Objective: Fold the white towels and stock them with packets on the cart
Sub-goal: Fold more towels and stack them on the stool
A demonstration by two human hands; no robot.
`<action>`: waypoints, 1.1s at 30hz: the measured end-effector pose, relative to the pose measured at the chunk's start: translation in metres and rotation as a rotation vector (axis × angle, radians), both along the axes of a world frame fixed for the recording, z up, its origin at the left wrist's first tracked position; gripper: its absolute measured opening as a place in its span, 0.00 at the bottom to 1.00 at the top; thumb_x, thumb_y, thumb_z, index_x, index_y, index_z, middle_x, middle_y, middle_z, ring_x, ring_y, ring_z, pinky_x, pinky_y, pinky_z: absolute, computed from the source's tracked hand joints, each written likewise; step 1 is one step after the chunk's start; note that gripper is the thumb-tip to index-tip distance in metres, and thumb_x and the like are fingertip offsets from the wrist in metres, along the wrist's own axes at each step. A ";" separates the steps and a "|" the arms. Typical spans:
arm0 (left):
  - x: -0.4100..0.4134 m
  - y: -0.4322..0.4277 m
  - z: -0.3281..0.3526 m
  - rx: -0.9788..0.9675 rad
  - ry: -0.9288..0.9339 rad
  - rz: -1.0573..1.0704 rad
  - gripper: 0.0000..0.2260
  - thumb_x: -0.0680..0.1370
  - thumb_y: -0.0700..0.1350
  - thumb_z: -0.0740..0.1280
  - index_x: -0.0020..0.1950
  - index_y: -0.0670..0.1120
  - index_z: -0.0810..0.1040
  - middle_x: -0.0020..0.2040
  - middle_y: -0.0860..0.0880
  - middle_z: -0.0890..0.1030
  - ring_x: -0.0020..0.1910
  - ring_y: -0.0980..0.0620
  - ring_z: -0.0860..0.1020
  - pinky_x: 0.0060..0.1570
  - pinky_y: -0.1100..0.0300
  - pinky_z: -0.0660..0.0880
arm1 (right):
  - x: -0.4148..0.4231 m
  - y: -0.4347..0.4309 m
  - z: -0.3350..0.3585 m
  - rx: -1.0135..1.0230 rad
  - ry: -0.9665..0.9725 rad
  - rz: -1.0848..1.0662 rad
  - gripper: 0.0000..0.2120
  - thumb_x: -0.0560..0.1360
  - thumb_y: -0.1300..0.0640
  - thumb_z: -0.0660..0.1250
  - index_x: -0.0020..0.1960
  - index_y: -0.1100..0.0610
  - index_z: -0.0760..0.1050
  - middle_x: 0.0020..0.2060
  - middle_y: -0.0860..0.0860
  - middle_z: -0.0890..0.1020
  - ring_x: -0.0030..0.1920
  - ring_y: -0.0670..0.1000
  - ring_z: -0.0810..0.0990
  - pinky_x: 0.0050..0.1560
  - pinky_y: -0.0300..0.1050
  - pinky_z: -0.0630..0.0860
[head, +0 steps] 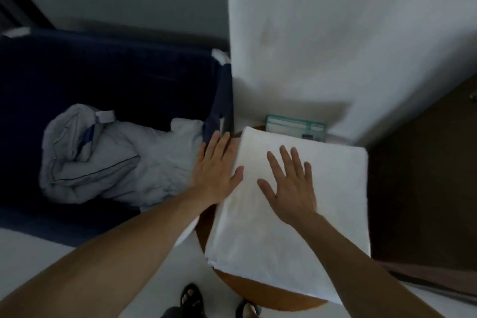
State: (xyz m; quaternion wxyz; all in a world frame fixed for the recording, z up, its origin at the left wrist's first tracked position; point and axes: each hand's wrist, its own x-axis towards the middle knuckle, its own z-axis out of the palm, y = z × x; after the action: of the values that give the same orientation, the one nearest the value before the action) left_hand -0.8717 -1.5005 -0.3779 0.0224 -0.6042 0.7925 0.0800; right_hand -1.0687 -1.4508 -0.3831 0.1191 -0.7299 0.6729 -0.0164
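white towel (296,214), folded flat, apparently smooth, on round table (258,289)

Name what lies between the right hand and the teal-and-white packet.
Only the folded white towel: a bare stretch of it runs from the right hand to its far edge, just before the flat teal-and-white packet, as the head view shows.

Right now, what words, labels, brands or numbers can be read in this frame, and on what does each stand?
No text can be read.
The teal packet has pale bands and a small dark mark, too blurred to read.
The white tag on the linen bundle shows no legible print.
The towel is plain, with no marking visible.
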 end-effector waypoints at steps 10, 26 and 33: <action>0.235 -0.057 -0.028 0.064 -0.003 0.305 0.42 0.71 0.67 0.35 0.81 0.47 0.47 0.82 0.47 0.47 0.80 0.47 0.43 0.77 0.45 0.43 | 0.200 -0.108 0.015 -0.027 -0.118 0.331 0.34 0.79 0.38 0.50 0.80 0.51 0.52 0.80 0.53 0.49 0.80 0.55 0.44 0.76 0.59 0.49; 0.373 -0.203 -0.283 0.315 0.112 0.167 0.42 0.72 0.67 0.37 0.81 0.45 0.53 0.80 0.44 0.55 0.80 0.44 0.49 0.75 0.44 0.51 | 0.334 -0.279 -0.275 0.590 -0.010 -0.049 0.53 0.70 0.35 0.71 0.78 0.39 0.34 0.77 0.50 0.31 0.77 0.59 0.33 0.73 0.70 0.48; 0.381 -0.212 -0.357 0.409 0.130 0.134 0.43 0.71 0.67 0.38 0.81 0.45 0.52 0.81 0.44 0.53 0.80 0.44 0.49 0.76 0.45 0.51 | 0.333 -0.304 -0.366 0.611 0.044 -0.122 0.60 0.64 0.41 0.79 0.78 0.38 0.37 0.77 0.53 0.32 0.76 0.64 0.34 0.68 0.74 0.54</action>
State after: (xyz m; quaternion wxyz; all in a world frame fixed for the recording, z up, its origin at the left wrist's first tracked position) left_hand -0.4906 -1.7122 -0.7344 0.0877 -0.6320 0.7176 0.2792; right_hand -0.7354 -1.7549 -0.7491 0.3169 -0.6189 0.6917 0.1953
